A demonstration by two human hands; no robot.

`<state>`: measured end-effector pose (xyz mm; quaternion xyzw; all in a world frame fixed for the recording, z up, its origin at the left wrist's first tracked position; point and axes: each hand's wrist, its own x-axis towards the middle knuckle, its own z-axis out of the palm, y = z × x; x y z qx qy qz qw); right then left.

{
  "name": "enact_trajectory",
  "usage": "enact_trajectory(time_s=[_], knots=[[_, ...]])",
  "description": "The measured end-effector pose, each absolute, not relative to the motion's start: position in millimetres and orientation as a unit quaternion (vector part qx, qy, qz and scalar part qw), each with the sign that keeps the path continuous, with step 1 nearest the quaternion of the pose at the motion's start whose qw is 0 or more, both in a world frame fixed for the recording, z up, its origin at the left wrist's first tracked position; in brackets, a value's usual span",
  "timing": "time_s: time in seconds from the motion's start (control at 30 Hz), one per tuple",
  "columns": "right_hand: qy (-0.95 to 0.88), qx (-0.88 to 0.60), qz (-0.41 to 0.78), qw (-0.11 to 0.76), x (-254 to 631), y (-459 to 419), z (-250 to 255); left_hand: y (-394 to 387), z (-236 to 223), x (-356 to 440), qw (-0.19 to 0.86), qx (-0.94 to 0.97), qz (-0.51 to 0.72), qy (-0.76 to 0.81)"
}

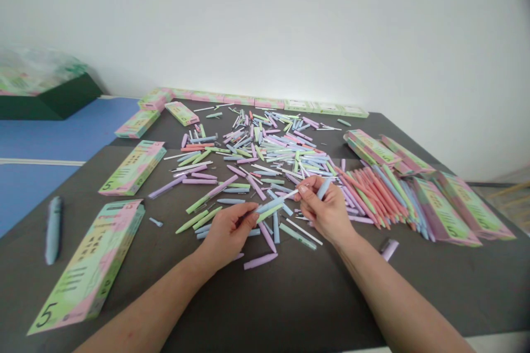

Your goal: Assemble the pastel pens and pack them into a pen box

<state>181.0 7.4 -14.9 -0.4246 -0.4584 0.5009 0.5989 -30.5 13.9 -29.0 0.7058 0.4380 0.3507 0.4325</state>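
Dark matte counter point(290, 309) strewn with slender pastel plastic pens point(256, 149): left hand point(228, 234) clenches blue and green barrels point(269, 208); right hand point(323, 212) pinches thin white refill point(292, 193).

place: packing workroom | signs: dark table point(290, 309), loose pastel pens point(256, 149), printed pen boxes point(89, 267)

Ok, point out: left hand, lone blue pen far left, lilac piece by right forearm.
Left hand point(227, 234): head view, back of the hand.
Blue pen point(53, 230): head view, middle of the barrel.
Lilac piece point(389, 250): head view, its middle.
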Motion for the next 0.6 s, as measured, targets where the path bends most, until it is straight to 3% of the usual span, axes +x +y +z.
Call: enact_trajectory(time_s=[0.6], knots=[[-0.394, -0.396, 0.577, 0.596, 169, 5, -12, 11, -24, -27, 0.492, 0.665, 0.411, 0.382]])
